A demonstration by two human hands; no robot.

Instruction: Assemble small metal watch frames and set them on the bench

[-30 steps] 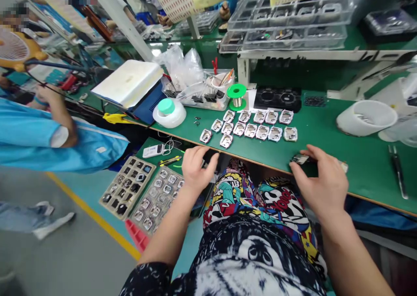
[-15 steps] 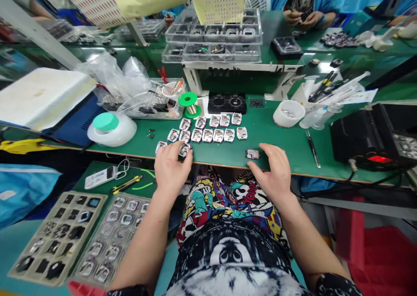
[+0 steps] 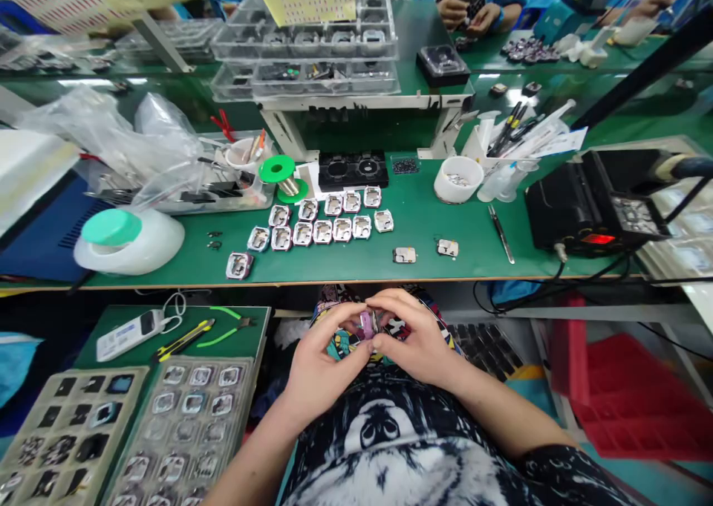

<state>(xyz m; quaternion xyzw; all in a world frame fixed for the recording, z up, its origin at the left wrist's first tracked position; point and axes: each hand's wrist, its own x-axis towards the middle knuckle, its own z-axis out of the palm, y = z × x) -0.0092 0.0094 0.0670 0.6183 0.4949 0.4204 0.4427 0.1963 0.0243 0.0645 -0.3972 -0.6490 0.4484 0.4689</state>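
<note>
Over my lap, just off the table's front edge, a small purple-rimmed watch case (image 3: 366, 325) is held on edge between my two hands. My left hand (image 3: 326, 354) grips it from the left with thumb and fingertips. From the other side, my right hand (image 3: 415, 336) pinches it, its fingers partly hiding the case. Several similar open watch cases (image 3: 322, 231) lie in rows on the green table, with a single watch case (image 3: 239, 266) nearer the front left. Two small flat modules, a left one (image 3: 405, 255) and a right one (image 3: 447, 247), rest right of the rows.
Tweezers (image 3: 501, 234), a white cup (image 3: 458, 179) and a black soldering station (image 3: 593, 205) stand right. Left are a solder spool (image 3: 284, 177) and a green-capped bottle (image 3: 131, 240). Below left lie parts trays (image 3: 142, 387), a cutter (image 3: 183, 340) and green-handled pliers (image 3: 223, 328). Co-workers' hands (image 3: 468, 17) show behind.
My left hand has picked up a watch case from the front of the rows and brought it to my lap. My right hand has left the modules and joined it. The view has swung right.
</note>
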